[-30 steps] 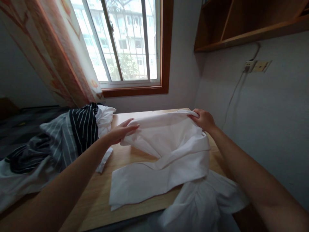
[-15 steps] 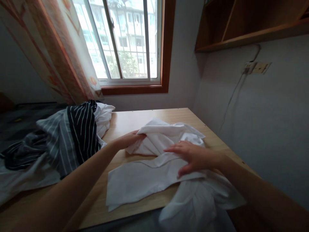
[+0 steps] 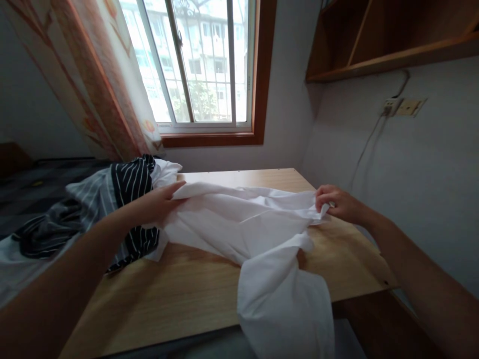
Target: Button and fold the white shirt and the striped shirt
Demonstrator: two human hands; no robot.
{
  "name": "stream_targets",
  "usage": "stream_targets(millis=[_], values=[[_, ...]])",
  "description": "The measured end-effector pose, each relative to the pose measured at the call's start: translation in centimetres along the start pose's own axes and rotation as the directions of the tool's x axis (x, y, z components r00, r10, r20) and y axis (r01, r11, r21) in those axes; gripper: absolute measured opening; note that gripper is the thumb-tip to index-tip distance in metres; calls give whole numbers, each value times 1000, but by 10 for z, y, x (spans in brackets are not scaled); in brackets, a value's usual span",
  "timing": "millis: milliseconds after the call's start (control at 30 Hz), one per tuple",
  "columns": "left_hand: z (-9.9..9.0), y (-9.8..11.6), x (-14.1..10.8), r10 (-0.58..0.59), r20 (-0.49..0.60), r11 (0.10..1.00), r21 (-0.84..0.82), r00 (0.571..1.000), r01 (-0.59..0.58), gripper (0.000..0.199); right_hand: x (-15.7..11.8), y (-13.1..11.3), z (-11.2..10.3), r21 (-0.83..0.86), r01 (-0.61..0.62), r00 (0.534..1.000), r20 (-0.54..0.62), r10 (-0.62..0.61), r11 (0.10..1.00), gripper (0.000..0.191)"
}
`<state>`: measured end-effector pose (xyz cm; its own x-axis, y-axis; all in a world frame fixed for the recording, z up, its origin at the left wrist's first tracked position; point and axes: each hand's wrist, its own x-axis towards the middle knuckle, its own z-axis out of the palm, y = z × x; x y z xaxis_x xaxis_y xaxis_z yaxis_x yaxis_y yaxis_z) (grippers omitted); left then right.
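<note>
A white cloth garment [image 3: 239,219] is stretched sideways between my two hands above the wooden table [image 3: 179,294]. At its upper left edge, my left hand [image 3: 162,199] is closed with the fabric between thumb and fingers. My right hand [image 3: 335,202] pinches the garment's right end, and a small fold pokes out past the fingers. One part of the white fabric [image 3: 286,304] hangs down over the table's front edge towards me. Whether that part is a sleeve, I cannot tell from the folds.
A pile of black-and-grey striped cloth [image 3: 130,184] lies at the left with more white fabric [image 3: 166,172] behind it. The window [image 3: 202,65] and a patterned curtain [image 3: 108,75] are beyond the table. At right, a wooden shelf [image 3: 392,55] hangs above a wall socket [image 3: 409,106].
My left hand has moved left and my right hand has gone right and away from me, from open to gripping. The bunched white garment is now spread between them.
</note>
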<state>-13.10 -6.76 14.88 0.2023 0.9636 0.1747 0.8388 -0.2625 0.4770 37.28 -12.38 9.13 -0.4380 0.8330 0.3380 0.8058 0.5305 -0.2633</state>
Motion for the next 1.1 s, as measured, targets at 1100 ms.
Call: stream_targets(millis=[1100], values=[[53,-18,70,36,-309,793,587,950,161,40,-41,-55,-14,519,-269,826,558,-83,812,32]])
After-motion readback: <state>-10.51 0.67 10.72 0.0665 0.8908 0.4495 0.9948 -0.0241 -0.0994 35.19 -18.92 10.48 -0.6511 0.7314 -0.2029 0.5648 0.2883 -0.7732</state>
